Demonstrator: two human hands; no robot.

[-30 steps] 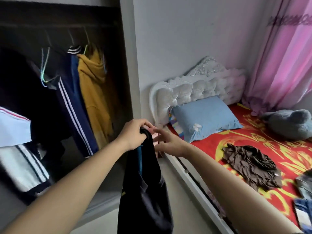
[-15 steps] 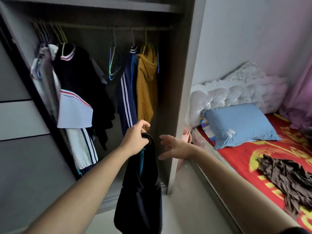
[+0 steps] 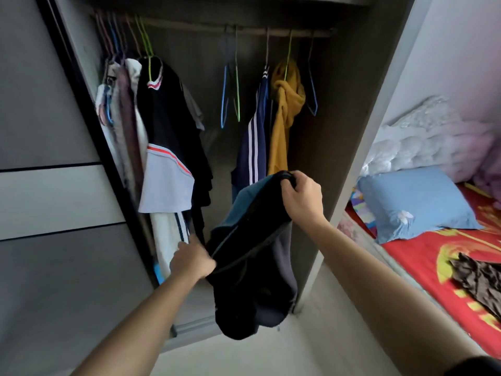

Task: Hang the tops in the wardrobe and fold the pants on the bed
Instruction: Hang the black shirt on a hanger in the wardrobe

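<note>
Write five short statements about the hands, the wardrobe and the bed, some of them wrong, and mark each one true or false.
1. The right hand grips the dark garment. True.
2. The dark garment is already hung up. False: the right hand and the left hand hold it in front of the wardrobe.
3. A mustard hooded top hangs in the wardrobe. True.
4. The pillow is pink. False: it is blue.
5. A brown garment lies on the red bed cover. True.
</note>
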